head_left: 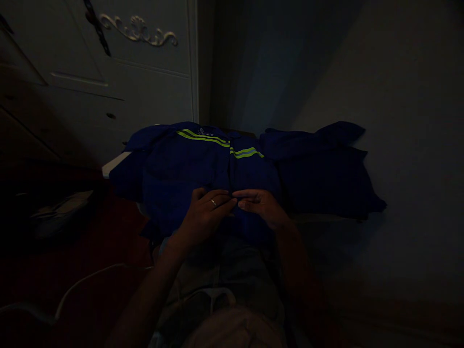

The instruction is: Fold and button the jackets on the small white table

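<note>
A dark blue garment point(181, 169) with yellow-green stripes across its upper part lies spread out in front of me, its front seam running down the middle. My left hand point(208, 212), with a ring on one finger, is closed at this seam near the lower part. Touching or almost touching its fingertips, my right hand point(261, 205) pinches at the same seam from the right. The cloth between the fingertips is too dark to make out in detail. More dark blue cloth point(326, 169) lies to the right.
A pale cabinet point(152, 87) with carved trim stands at the back left. The white end of a board point(115, 164) shows under the cloth. A white cord point(83, 281) runs over the dark red floor point(97, 241). A grey wall point(406, 145) is on the right.
</note>
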A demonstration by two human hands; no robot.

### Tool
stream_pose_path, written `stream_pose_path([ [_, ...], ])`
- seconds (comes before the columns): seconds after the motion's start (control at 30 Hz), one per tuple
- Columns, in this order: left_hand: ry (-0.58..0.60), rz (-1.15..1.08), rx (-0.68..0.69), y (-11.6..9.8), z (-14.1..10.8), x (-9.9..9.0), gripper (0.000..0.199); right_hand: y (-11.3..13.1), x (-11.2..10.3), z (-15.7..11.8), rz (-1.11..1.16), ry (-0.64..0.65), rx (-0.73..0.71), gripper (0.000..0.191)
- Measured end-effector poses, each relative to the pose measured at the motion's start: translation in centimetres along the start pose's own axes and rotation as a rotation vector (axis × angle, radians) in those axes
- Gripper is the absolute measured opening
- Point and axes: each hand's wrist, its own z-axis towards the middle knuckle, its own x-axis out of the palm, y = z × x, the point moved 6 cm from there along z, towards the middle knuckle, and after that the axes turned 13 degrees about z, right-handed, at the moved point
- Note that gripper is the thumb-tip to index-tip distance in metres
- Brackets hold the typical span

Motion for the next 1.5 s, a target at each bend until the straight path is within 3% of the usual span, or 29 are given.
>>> stream_pose_path([
  [0.1, -0.011, -0.026, 0.033, 0.3, 0.7, 0.1, 0.017, -0.3, 0.2, 0.3, 0.027, 0.013, 0.029, 0.046],
  [0.27, 0.001, -0.038, 0.061, 0.2, 0.8, 0.2, 0.017, -1.0, 0.1, 0.2, 0.027, -0.029, -0.018, 0.036],
  [0.43, -0.019, -0.036, 0.02, 0.0, 0.7, -0.2, 0.017, 0.1, 0.3, -1.4, -0.228, -0.133, -0.196, 0.02],
  [0.57, -0.032, -0.037, -0.01, -0.1, 0.9, -0.7, 0.014, 1.3, 1.4, -3.1, -0.396, -0.125, -0.347, 0.026],
  [0.93, -0.005, -0.068, -0.154, -0.4, 0.5, 0.0, 0.009, 1.4, 2.2, -4.0, -0.717, -0.149, -0.468, 0.018],
  [1.1, -0.017, -0.069, -0.245, -0.4, 0.3, 0.3, 0.008, 1.4, 2.7, -4.2, -0.823, -0.075, -0.497, 0.021],
  [1.27, -0.02, -0.083, -0.25, -0.5, 0.1, 0.2, 0.011, 1.3, 3.0, -4.4, -0.828, -0.033, -0.501, 0.026],
  [1.5, 0.019, -0.112, -0.287, -0.8, -0.2, 0.2, 0.013, 1.0, 3.0, -4.3, -0.716, -0.098, -0.556, 0.022],
])
